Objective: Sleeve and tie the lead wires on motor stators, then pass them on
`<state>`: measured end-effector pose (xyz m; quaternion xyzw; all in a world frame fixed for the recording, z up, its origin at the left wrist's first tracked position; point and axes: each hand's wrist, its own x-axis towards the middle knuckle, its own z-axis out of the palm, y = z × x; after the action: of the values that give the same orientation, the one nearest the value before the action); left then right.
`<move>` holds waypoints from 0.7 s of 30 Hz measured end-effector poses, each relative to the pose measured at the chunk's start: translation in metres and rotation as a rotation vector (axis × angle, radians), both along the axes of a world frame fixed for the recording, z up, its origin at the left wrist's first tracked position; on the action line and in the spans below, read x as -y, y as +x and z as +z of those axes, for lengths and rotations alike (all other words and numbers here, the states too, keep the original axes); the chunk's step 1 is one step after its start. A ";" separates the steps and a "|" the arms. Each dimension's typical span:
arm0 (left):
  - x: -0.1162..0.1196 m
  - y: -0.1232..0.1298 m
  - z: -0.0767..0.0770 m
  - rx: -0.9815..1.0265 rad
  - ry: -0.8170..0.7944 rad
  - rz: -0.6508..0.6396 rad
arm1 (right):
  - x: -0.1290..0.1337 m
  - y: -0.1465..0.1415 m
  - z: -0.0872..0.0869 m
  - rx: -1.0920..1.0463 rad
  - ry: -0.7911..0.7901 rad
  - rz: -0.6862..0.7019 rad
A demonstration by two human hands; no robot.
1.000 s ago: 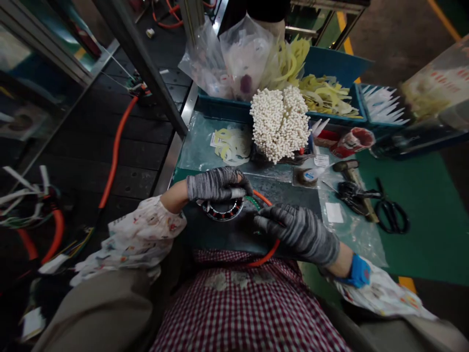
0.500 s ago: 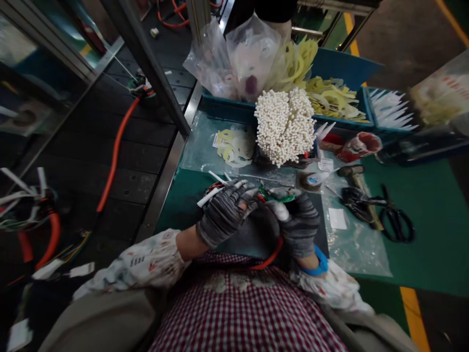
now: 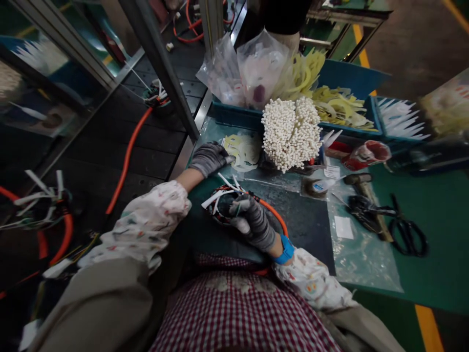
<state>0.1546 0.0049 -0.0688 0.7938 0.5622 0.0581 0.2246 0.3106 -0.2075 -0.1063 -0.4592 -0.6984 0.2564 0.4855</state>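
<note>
On the dark mat lies a small wound stator [image 3: 217,208], a ring of wires with white sleeves and an orange cable [image 3: 275,211]. My right hand [image 3: 256,222], in a grey striped glove, is closed at the ring's right side; something thin and green shows by its fingertips. My left hand [image 3: 211,159], gloved alike, stretches to the pale yellow curved sheets [image 3: 244,151] lying on a plastic bag. Its fingertips are at their left edge, fingers loosely extended, and I see nothing lifted in them.
Behind the sheets stand a bundle of white sticks [image 3: 291,134] and a blue bin [image 3: 234,115] with plastic bags and yellow strips. Scissors [image 3: 406,230] and a hammer [image 3: 370,205] lie at right. Left of a metal post [image 3: 161,63], more wound parts with orange cables sit on a dark conveyor.
My left hand has left the stator and moved up to the yellow sheets. My right hand has shifted left along the ring, and the view has turned slightly.
</note>
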 end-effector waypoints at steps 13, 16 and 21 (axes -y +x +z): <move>-0.011 -0.008 -0.015 0.254 -0.010 0.022 | 0.012 0.021 -0.006 -0.248 0.034 -0.037; 0.014 -0.027 -0.003 0.388 0.043 0.038 | 0.007 0.024 -0.005 -0.328 -0.024 -0.130; 0.105 -0.050 0.007 0.536 0.365 -0.073 | -0.005 0.033 -0.008 -0.382 -0.171 -0.212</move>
<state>0.1047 -0.1004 -0.0621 0.7969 0.4346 0.3569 0.2205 0.3437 -0.2025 -0.1142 -0.5125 -0.5175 0.3445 0.5924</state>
